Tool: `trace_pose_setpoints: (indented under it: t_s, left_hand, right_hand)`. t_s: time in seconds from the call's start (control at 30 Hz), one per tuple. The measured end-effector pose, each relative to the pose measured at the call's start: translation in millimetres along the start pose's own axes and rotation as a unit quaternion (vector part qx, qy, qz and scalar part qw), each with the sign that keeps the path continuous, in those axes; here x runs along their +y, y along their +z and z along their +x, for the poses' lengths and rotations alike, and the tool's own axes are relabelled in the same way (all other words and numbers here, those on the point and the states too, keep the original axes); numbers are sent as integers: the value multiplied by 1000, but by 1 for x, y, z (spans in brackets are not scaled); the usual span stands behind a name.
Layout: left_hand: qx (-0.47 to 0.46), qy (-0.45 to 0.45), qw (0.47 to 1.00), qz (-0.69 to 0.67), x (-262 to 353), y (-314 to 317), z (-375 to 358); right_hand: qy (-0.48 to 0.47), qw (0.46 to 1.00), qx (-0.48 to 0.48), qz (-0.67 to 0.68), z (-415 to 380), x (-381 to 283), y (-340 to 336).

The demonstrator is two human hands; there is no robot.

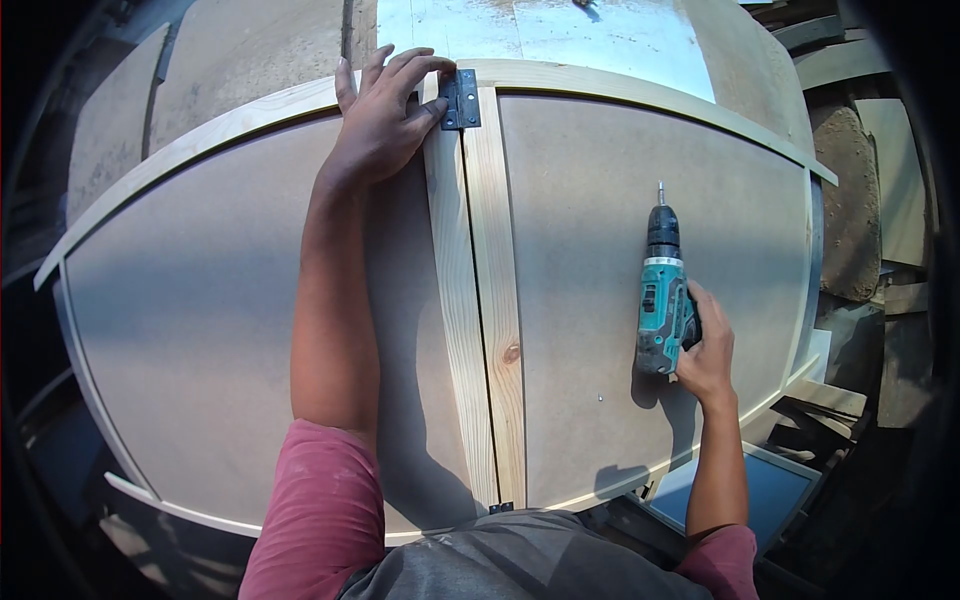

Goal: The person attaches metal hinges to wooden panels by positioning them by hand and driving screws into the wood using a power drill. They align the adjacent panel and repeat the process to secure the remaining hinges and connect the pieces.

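Observation:
At the far end of the seam between two wooden-framed panels, my left hand (385, 110) holds a dark metal hinge (467, 98), with thumb and index finger at its left edge and the other fingers spread. The hinge lies across both middle strips of pale wood (497, 300). My right hand (708, 350) is wrapped round a teal and black cordless drill (662, 310) over the right panel (570, 250). Its bit points away from me and is apart from the hinge. A small screw (600, 398) lies on the right panel.
A second dark hinge (502, 508) sits at the seam's near end, close to my body. The left panel (200, 290) spans the left side. Boards and scrap wood (845, 190) are at the right, and a framed bluish panel (735, 490) lies lower right.

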State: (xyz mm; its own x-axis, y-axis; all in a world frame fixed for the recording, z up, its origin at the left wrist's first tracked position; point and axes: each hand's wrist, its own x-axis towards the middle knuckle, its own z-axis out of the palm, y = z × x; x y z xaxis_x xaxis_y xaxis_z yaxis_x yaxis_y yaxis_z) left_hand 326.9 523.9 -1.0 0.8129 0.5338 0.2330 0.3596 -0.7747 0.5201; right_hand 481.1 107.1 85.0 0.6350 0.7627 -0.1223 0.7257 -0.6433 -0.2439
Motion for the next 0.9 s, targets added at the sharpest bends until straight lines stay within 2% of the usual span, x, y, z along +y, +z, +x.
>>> trace_pose_setpoints:
  t_s: [0.07, 0.23, 0.3, 0.37, 0.47, 0.57, 0.63, 0.7, 0.8, 0.9]
  left_hand:
    - [0, -8, 1000, 0, 5, -3, -1]
    - [19, 1, 1000, -1, -1, 3, 0]
    - [17, -6, 1000, 4, 0, 4, 0]
    - [55, 18, 998, -19, -1, 7, 0]
    - [63, 17, 998, -22, -4, 12, 0]
    - [74, 18, 997, -17, -4, 13, 0]
    - [49, 3, 999, 6, -1, 11, 0]
    - [52, -2, 999, 11, -1, 13, 0]
    - [53, -2, 999, 11, -5, 15, 2]
    - [71, 33, 997, 22, -14, 18, 2]
  right_hand:
    - [-61, 980, 31, 189, 11, -28, -6]
    - [-68, 976, -32, 202, 56, -82, -12]
    - [-165, 963, 2, 214, 72, -94, -5]
    - [-156, 956, -12, 248, 83, -108, -9]
    - [-102, 956, -40, 272, 93, -118, -12]
    - [-83, 964, -55, 248, 99, -121, -18]
    - [-81, 966, -57, 240, 101, -122, -21]
    - [-35, 966, -75, 243, 102, -125, -27]
    - [-22, 966, -88, 241, 110, -128, -37]
    - [-1, 972, -123, 200, 126, -138, -56]
